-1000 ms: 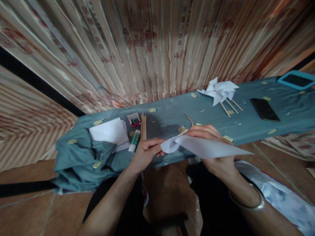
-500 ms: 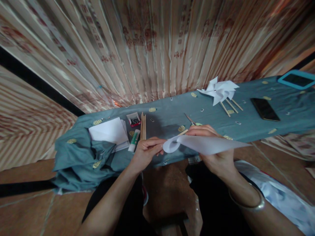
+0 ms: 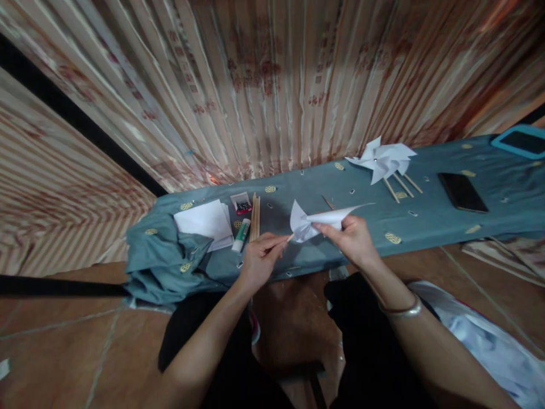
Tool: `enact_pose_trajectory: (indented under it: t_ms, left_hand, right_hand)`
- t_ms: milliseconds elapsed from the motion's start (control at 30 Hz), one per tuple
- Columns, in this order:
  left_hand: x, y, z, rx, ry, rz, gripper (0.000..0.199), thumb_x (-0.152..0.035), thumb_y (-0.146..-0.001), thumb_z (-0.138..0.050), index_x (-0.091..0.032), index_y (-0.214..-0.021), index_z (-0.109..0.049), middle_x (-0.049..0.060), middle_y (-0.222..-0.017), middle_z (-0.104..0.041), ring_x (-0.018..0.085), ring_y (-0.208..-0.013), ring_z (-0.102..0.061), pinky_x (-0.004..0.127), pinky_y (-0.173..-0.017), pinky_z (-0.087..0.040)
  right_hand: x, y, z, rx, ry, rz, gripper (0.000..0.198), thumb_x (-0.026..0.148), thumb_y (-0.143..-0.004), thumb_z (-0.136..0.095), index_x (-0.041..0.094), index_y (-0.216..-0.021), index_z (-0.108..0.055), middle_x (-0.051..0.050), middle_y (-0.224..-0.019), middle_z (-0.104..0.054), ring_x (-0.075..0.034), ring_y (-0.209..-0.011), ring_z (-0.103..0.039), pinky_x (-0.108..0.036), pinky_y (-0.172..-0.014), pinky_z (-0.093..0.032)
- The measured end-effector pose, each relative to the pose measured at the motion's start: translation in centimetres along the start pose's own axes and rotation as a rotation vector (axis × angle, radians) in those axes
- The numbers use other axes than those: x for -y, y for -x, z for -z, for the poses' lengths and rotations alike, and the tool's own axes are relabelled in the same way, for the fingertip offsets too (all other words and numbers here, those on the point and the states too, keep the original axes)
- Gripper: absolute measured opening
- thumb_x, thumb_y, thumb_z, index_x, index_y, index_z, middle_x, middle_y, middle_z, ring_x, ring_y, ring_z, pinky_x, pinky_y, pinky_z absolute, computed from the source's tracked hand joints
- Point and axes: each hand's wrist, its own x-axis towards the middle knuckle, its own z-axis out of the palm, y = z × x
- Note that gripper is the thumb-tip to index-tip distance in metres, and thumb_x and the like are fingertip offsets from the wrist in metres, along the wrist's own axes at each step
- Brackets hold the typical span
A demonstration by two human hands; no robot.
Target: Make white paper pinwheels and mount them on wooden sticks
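Observation:
Over the front part of the table I hold a white paper pinwheel (image 3: pixel 300 221), its blades partly curled and folded. My left hand (image 3: pixel 260 260) pinches a thin wooden stick (image 3: pixel 291 237) that runs toward the pinwheel's middle. My right hand (image 3: pixel 356 241) is closed on the paper on the other side, thumb near the centre. One long blade sticks out to the right above that hand. Just behind the pinwheel shows the tip of a pair of scissors (image 3: pixel 327 201); the rest is hidden.
Left on the teal-clothed table (image 3: pixel 293 190) lie white paper sheets (image 3: pixel 202 221), a glue stick (image 3: pixel 241 235), a red box of pins (image 3: pixel 242 204) and wooden sticks (image 3: pixel 255 216). Finished-looking pinwheels (image 3: pixel 385 159), a phone (image 3: pixel 462 192) and a blue-framed tablet (image 3: pixel 520 142) lie right.
The pinwheel has turned, so its folded face now shows with a blade pointing up. My left hand now grips the stick, and my right hand has shifted its hold on the paper.

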Motion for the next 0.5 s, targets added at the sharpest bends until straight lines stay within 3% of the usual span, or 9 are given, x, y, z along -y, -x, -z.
enact_pose_trajectory:
  t_ms: [167, 300, 400, 500]
  left_hand:
    - [0.6, 1.8, 0.0, -0.100, 0.066, 0.105, 0.017, -0.029, -0.075, -0.069, -0.018, -0.084, -0.079, 0.001, -0.062, -0.062, 0.010, -0.055, -0.052, 0.023, -0.055, -0.040]
    - [1.7, 4.2, -1.4, -0.209, 0.255, 0.360, 0.025, -0.034, -0.065, -0.076, -0.015, -0.080, -0.079, -0.001, -0.055, -0.060, 0.007, -0.045, -0.044, 0.021, -0.046, -0.033]
    - [2.3, 5.9, -3.2, -0.277, 0.444, 0.529, 0.035, -0.032, -0.058, -0.082, -0.012, -0.086, -0.078, 0.001, -0.056, -0.064, 0.006, -0.046, -0.045, 0.020, -0.046, -0.032]
    - [2.4, 6.8, -4.8, -0.356, 0.646, 0.614, 0.032, -0.026, -0.053, -0.084, -0.011, -0.081, -0.078, 0.005, -0.065, -0.069, 0.006, -0.051, -0.050, 0.019, -0.047, -0.033]
  right_hand:
    - [-0.6, -0.7, -1.1, 0.157, -0.035, -0.071, 0.044, 0.051, -0.058, -0.078, 0.017, -0.086, -0.075, -0.007, -0.081, -0.076, -0.020, -0.068, -0.067, -0.033, -0.065, -0.054]
    - [-1.0, -1.5, -1.7, 0.336, 0.030, -0.154, 0.050, 0.057, -0.051, -0.081, 0.015, -0.076, -0.073, -0.006, -0.071, -0.074, -0.019, -0.061, -0.063, -0.031, -0.062, -0.052]
    - [-1.3, -2.3, -1.8, 0.484, 0.200, -0.179, 0.050, 0.059, -0.051, -0.080, 0.014, -0.071, -0.071, -0.004, -0.068, -0.071, -0.017, -0.061, -0.062, -0.028, -0.061, -0.050]
    - [-1.5, -3.4, -2.0, 0.619, 0.458, -0.158, 0.045, 0.057, -0.058, -0.077, 0.014, -0.073, -0.071, -0.003, -0.070, -0.071, -0.017, -0.065, -0.062, -0.026, -0.062, -0.049]
